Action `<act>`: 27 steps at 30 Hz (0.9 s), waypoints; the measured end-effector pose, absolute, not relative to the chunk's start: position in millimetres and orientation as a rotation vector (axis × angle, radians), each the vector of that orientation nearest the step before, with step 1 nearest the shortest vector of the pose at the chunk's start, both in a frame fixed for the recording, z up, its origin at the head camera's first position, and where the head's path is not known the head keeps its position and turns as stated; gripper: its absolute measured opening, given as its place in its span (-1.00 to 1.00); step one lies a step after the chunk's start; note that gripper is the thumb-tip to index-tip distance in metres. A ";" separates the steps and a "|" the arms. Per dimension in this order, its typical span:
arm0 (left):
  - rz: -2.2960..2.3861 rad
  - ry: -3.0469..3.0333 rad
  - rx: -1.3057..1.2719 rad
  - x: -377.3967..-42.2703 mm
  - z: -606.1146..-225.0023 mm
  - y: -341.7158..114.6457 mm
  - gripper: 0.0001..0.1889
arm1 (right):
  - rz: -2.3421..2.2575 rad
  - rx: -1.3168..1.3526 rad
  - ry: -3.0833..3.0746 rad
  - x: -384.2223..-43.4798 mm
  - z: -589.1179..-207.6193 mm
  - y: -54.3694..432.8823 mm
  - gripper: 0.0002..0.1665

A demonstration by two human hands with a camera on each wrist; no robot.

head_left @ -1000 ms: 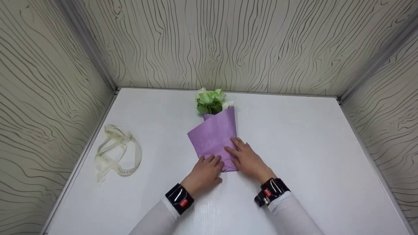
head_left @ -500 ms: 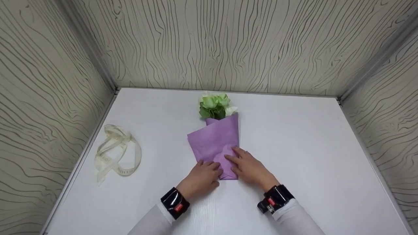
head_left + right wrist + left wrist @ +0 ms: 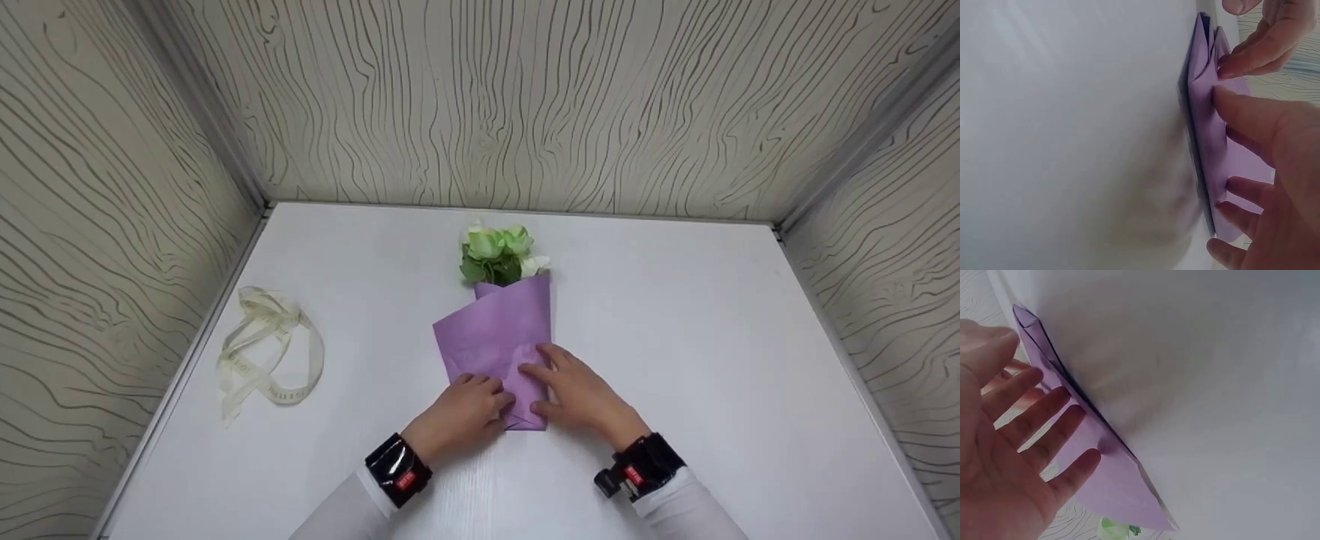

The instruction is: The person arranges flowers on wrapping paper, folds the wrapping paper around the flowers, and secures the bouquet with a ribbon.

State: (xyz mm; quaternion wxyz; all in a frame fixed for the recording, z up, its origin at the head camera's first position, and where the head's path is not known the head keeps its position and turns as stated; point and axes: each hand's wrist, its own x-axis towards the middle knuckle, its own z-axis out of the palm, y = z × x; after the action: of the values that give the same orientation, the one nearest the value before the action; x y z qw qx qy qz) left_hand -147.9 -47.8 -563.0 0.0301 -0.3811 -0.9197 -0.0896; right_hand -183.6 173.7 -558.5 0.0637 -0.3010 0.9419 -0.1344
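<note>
A bouquet of pale green and white flowers [image 3: 495, 251] lies on the table, its stems hidden inside purple wrapping paper [image 3: 487, 330]. My left hand [image 3: 463, 414] rests on the lower left of the wrap. In the left wrist view the fingers [image 3: 1053, 439] of that hand are spread and nearly straight, tips against the purple paper [image 3: 1109, 481]. From the other side my right hand [image 3: 589, 394] touches the wrap's right edge with thumb and fingertips. The right wrist view shows these fingers [image 3: 1249, 191] apart, laid along the folded paper edge [image 3: 1206, 112].
A cream ribbon [image 3: 274, 311] with printed letters lies in loose loops at the table's left. Wood-grain panels [image 3: 487, 105] close off the back and both sides of the white table [image 3: 675, 315]. Black bands [image 3: 397, 470] with cameras sit on the wrists.
The wrapped bouquet has slid toward the person, with both hands moving along on it. The left fingers now bend a little more over the paper. The ribbon has stayed put.
</note>
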 end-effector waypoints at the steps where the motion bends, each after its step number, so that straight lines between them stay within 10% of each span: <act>1: -0.273 -2.830 -1.163 -149.2 -563.4 -47.1 -0.71 | -0.413 -0.911 2.862 -186.2 -557.9 173.6 -0.25; 14: -0.112 -3.007 -0.940 -163.4 -567.8 -41.8 -0.13 | -0.326 -0.984 2.808 -201.8 -561.1 167.8 0.16; 27: -0.067 -3.112 -0.805 -162.6 -574.2 -46.1 -0.01 | -0.275 -1.055 2.846 -204.3 -567.0 170.9 0.28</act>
State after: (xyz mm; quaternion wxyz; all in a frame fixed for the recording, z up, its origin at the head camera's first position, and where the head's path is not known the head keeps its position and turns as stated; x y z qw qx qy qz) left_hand -162.6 -46.1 -574.2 -0.0368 -0.2503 -0.9672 -0.0207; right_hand -204.3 170.9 -567.0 0.0467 -0.3459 0.9328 -0.0901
